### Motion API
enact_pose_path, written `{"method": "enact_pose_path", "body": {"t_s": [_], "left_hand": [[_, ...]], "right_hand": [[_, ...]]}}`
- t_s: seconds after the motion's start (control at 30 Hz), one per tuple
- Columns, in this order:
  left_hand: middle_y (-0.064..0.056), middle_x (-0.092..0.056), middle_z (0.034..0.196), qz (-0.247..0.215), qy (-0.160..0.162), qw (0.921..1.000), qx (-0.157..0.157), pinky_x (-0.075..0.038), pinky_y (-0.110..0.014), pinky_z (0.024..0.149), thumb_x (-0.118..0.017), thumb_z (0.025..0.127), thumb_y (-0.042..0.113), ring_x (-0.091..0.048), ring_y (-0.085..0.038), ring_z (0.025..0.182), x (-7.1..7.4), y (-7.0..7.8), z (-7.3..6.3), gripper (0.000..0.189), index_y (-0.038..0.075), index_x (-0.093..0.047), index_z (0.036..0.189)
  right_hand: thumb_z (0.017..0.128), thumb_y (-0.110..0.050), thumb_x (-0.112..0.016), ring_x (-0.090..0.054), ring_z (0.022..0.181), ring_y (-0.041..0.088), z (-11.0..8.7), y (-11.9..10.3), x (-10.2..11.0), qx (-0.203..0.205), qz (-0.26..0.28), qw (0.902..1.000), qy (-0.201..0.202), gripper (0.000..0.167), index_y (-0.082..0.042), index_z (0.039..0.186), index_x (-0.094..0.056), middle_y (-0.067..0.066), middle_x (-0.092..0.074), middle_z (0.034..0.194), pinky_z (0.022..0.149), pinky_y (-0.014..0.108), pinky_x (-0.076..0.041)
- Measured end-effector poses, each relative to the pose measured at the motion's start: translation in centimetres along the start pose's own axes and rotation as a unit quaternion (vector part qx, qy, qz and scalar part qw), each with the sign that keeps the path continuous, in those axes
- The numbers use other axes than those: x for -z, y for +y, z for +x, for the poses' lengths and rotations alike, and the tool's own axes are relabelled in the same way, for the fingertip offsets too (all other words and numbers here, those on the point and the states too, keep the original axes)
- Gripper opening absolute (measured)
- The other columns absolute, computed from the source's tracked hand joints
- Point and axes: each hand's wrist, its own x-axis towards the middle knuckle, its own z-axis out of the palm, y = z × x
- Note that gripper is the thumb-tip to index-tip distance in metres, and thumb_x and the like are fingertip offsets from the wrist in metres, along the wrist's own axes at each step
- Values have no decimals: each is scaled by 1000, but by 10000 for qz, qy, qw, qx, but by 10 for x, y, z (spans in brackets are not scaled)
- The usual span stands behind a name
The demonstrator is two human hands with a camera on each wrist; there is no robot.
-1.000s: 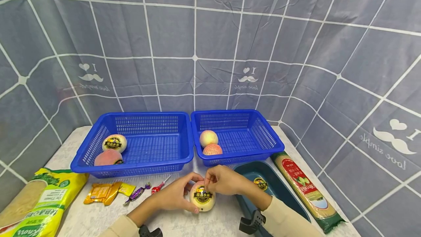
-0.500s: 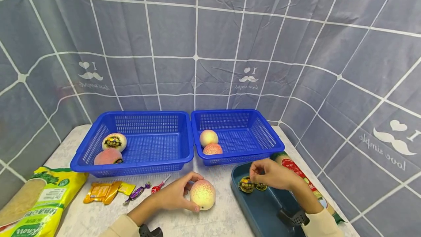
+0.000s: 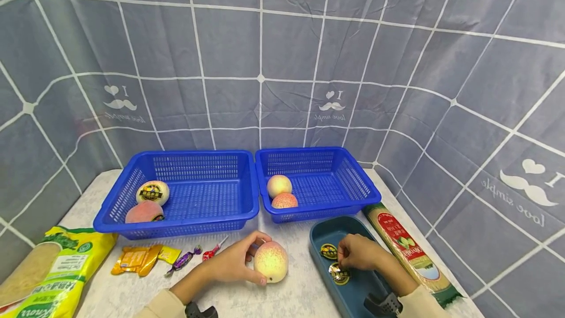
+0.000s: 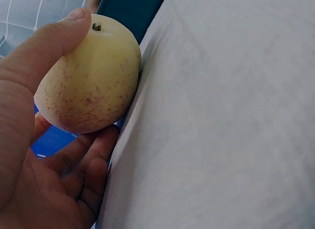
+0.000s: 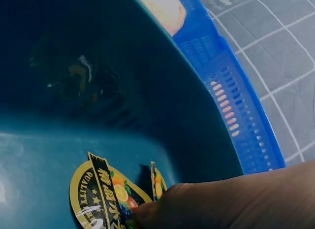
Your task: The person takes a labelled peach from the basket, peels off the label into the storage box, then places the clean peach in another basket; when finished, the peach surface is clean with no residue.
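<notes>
My left hand (image 3: 238, 261) grips a pale yellow peach (image 3: 271, 262) with a pink blush on the table. Its thumb (image 4: 59, 42) lies by the peach's small dark stem end in the left wrist view, the other fingers behind and below. Inside the dark teal tray (image 3: 324, 283) my right hand (image 3: 359, 251) has its fingers bent down, pinching the edge of a round black-and-gold fruit sticker (image 3: 339, 274). A second such sticker (image 3: 328, 251) lies just beyond it in the tray. In the right wrist view the thumb overlaps the nearer sticker (image 5: 98, 194).
Two blue baskets stand behind: the left basket (image 3: 203, 227) holds two labelled peaches, the right basket (image 3: 326, 212) two bare ones. Noodles (image 3: 412, 254) lie right of the tray. At left are a yellow Knorr bag (image 3: 57, 269), wrapped candies (image 3: 137, 259) and a red lollipop (image 3: 211, 253).
My right hand has peeled the sticker off the peach and carried it right into the tray, then moved lower there. The stickers there lie differently. My left hand keeps the peach in place.
</notes>
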Motion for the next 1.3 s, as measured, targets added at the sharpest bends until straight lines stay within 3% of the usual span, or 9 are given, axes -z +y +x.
{"method": "enact_pose_path", "body": {"t_s": [0.53,0.67,0.73,0.8,0.9,0.97,1.03,1.13,1.3], "left_hand": [[-5,-56,126,-130,48,9999,-37,-52,-31,88,-91,76,25,-61,-17,109,3,1,0,76,19,-47,137],[-4,-57,125,-149,39,9999,-3,-52,-31,87,-91,76,23,-62,-17,107,1,4,0,76,20,-47,137],[-3,-56,125,-139,21,9999,22,-52,-31,87,-91,76,24,-61,-17,107,0,3,0,76,21,-47,137],[-3,-56,125,-111,11,9999,54,-52,-31,87,-91,76,25,-61,-17,108,0,2,-1,76,21,-47,138],[-1,-57,126,-1,47,9999,92,-52,-31,87,-90,77,30,-62,-16,107,-1,0,-1,75,23,-47,138],[0,-57,126,69,79,9999,99,-52,-31,87,-90,77,33,-62,-16,107,-1,-1,-1,75,25,-46,138],[1,-58,127,103,99,9999,97,-52,-31,86,-89,78,35,-62,-16,107,-1,-2,0,75,26,-46,138],[1,-58,128,48,91,9999,83,-52,-32,86,-89,78,33,-62,-16,108,-1,-2,0,74,25,-46,138],[-1,-58,129,-82,53,9999,58,-52,-31,86,-90,78,29,-62,-17,110,-3,-1,0,74,22,-47,138]], "right_hand": [[65,-23,-90,-48,55,12,7,-11,-6,-854,-1331,9868,361,31,-23,58,-60,-13,-52,58,48,36,-41],[71,-21,-87,-46,54,6,4,-8,3,-534,-984,9927,442,30,-23,59,-59,-15,-54,59,48,30,-39],[79,-18,-84,-47,56,3,2,-4,14,23,-488,9972,568,25,-22,66,-63,-16,-56,63,49,26,-40],[87,-11,-78,-51,60,2,2,1,30,696,45,9936,887,16,-18,77,-68,-13,-61,70,51,24,-43],[89,-3,-76,-59,69,10,5,16,58,1412,227,9715,1892,11,-9,97,-71,-5,-65,82,56,24,-49],[88,-2,-77,-62,80,20,8,29,76,1357,21,9553,2627,23,-4,109,-70,3,-68,94,61,30,-52],[87,-3,-78,-61,93,30,11,46,90,1083,-159,9475,3005,36,-2,121,-66,12,-67,108,69,38,-53],[89,-5,-77,-53,113,43,14,71,100,731,-145,9545,2887,49,2,134,-58,24,-58,129,84,56,-49],[89,-6,-76,-49,120,49,11,99,99,529,227,9657,2532,50,8,133,-57,30,-53,136,93,69,-40]]}}
